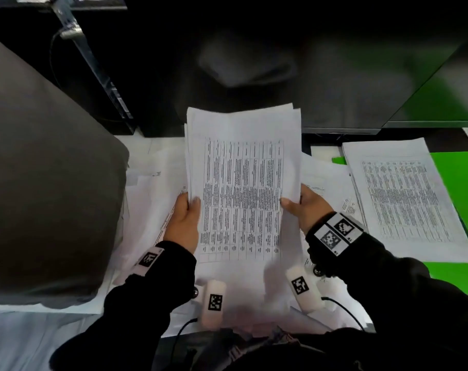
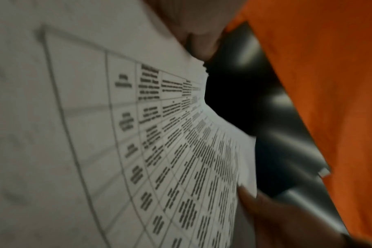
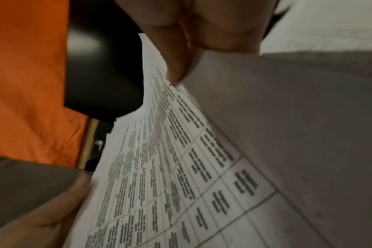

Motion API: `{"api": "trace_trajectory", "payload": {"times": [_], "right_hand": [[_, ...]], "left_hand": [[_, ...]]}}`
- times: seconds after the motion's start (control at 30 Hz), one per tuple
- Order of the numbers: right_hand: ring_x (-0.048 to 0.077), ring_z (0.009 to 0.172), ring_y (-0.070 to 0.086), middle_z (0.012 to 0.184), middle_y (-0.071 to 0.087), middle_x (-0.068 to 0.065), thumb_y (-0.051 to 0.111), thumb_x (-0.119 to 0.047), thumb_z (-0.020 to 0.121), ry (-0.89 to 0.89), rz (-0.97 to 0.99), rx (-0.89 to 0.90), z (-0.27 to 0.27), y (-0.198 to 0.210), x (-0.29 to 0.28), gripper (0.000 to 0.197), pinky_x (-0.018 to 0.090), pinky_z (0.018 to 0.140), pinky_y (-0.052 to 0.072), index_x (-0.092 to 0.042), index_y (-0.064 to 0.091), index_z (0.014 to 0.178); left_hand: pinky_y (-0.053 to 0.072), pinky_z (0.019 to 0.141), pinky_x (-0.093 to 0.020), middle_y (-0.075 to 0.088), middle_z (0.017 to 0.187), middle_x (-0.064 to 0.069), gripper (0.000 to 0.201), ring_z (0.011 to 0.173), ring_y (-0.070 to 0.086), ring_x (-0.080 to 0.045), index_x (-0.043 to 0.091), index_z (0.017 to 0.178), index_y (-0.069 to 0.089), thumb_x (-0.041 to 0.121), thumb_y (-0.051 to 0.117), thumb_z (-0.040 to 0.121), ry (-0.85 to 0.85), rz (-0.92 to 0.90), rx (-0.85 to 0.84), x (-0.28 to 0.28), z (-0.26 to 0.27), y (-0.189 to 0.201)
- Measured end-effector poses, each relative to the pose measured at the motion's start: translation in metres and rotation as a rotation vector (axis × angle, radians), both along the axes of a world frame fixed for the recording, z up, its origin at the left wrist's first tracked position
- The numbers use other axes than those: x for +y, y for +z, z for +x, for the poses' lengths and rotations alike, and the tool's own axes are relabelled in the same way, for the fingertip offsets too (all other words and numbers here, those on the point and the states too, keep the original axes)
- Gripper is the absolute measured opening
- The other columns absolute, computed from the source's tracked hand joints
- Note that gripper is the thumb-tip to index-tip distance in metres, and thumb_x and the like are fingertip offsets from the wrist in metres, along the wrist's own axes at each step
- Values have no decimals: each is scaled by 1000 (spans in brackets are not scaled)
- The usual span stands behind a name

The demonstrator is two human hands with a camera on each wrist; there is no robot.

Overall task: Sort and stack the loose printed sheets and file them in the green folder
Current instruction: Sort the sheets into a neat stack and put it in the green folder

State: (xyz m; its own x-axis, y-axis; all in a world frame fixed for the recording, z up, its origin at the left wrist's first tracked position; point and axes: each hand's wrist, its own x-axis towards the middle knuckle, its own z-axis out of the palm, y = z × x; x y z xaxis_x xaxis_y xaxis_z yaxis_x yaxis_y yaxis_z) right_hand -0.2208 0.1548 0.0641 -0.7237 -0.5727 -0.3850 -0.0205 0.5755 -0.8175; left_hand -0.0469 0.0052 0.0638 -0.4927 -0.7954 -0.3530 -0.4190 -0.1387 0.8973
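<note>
I hold a stack of printed sheets (image 1: 242, 183) with a table on top, raised above the desk in the head view. My left hand (image 1: 184, 218) grips its left edge, thumb on the front. My right hand (image 1: 305, 207) grips the right edge the same way. The left wrist view shows the printed table of the stack (image 2: 159, 151) close up; the right wrist view shows the stack (image 3: 170, 167) with my thumb pressed on it. The green folder (image 1: 457, 199) lies open at the right with a second pile of printed sheets (image 1: 404, 199) on it. More loose sheets (image 1: 152, 188) lie under my hands.
A large grey object (image 1: 48, 183) fills the left side of the desk. Dark equipment (image 1: 281, 76) stands at the back. White sensor pods (image 1: 214, 301) with cables hang from both wrists. Orange cloth (image 2: 319, 83) shows in both wrist views.
</note>
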Motion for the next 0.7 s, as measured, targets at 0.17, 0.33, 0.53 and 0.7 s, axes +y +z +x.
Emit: {"api": "trace_trajectory", "payload": {"times": [0.17,0.33,0.53,0.7], "right_hand": [[-8,92,57,99,60,-18,52,-10,91,-120,-262,153,-6,43,-2,33,11,82,46,-20,50,123],[-10,99,55,101,57,-29,54,-11,91,-144,-347,209,0,45,2,37,14,89,43,-26,48,124],[7,108,52,109,55,-18,51,-12,92,-90,-180,195,5,22,0,46,26,94,38,-25,39,135],[6,98,50,106,59,-9,45,-12,95,-158,-174,168,2,23,-7,35,22,88,37,-19,46,130]], "left_hand": [[38,108,-36,56,129,5,35,123,51,-11,24,131,40,16,42,97,-6,-149,191,-3,-9,26],[45,97,-26,62,111,20,43,105,59,4,49,102,46,6,42,96,9,-187,312,2,-14,39],[39,106,-38,56,129,9,38,119,54,-11,42,120,40,20,52,92,-25,-106,197,1,-15,14],[37,105,-30,52,136,0,42,123,49,-15,20,137,32,24,44,97,-6,-85,129,0,-21,10]]}}
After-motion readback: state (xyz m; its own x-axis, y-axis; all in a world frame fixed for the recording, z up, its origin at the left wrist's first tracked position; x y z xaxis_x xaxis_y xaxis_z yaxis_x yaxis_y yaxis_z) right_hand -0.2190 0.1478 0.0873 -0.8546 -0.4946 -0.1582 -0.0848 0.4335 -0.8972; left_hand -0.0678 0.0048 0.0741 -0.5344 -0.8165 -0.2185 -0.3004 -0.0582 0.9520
